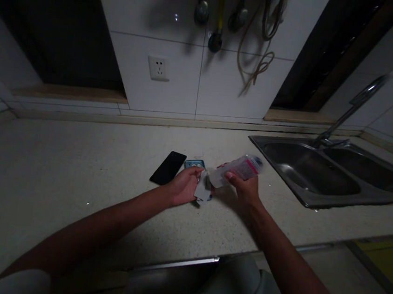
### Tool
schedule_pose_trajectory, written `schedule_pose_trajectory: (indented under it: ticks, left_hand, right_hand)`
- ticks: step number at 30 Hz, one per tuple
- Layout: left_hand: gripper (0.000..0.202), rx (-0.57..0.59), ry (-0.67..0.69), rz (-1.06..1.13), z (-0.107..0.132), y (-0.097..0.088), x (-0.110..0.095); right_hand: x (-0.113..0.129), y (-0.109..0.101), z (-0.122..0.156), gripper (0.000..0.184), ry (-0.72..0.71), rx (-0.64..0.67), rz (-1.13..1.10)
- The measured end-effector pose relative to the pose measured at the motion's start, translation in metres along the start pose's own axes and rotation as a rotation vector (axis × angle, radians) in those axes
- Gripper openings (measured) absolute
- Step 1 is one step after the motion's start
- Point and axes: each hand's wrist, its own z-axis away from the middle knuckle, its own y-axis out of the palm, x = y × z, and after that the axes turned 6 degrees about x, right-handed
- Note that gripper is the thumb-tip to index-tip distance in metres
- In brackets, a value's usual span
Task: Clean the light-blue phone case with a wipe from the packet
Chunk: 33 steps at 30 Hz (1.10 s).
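My left hand (185, 186) grips the edge of a white paper piece (202, 190) above the speckled cream countertop (75, 162). My right hand (243, 187) holds a clear plastic package with a pink label (239, 168), blurred by motion. The package's white end is close to the paper, and I cannot tell if they are joined. A black smartphone (168, 168) lies face up just beyond my left hand. Behind the paper, a small blue item (194, 163) lies partly hidden.
A stainless double sink (306, 170) with a chrome faucet (347, 111) lies to the right. A wall socket (158, 68) and hanging hoses (261, 27) are on the white tiled wall behind. The counter's front edge runs close to my lap.
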Motion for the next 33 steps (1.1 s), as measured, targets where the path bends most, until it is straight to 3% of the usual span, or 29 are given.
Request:
schedule_pose_trajectory:
  ticks: [7,14,18,22,27,30,33]
  left_hand:
    - [0.029,-0.034,-0.01,0.017,0.002,0.006,0.001]
    - [0.015,-0.125,-0.044,-0.001,0.007,0.01,-0.002]
    - [0.008,-0.17,-0.019,-0.027,0.008,0.014,-0.005]
    - [0.007,-0.185,0.031,-0.131,0.009,0.018,-0.003]
    - [0.012,-0.201,0.093,-0.224,0.011,0.022,0.002]
    - [0.018,-0.184,0.076,-0.278,0.013,0.022,0.004]
    - [0.022,-0.153,0.053,-0.338,0.015,0.022,0.005]
  right_hand:
    - [0.001,0.001,-0.002,0.037,0.054,0.045,0.018]
    - [0.004,-0.002,-0.011,0.045,0.044,-0.08,-0.22]
    - [0.004,-0.004,-0.016,0.044,0.038,-0.164,-0.25]
    - [0.0,-0.004,-0.012,0.039,-0.029,-0.294,-0.036]
    - [-0.006,0.0,0.002,0.038,-0.132,-0.12,0.235]
    - [-0.014,-0.003,0.005,0.039,-0.184,-0.099,0.29]
    - [-0.021,-0.007,0.005,0.025,-0.162,-0.092,0.375]
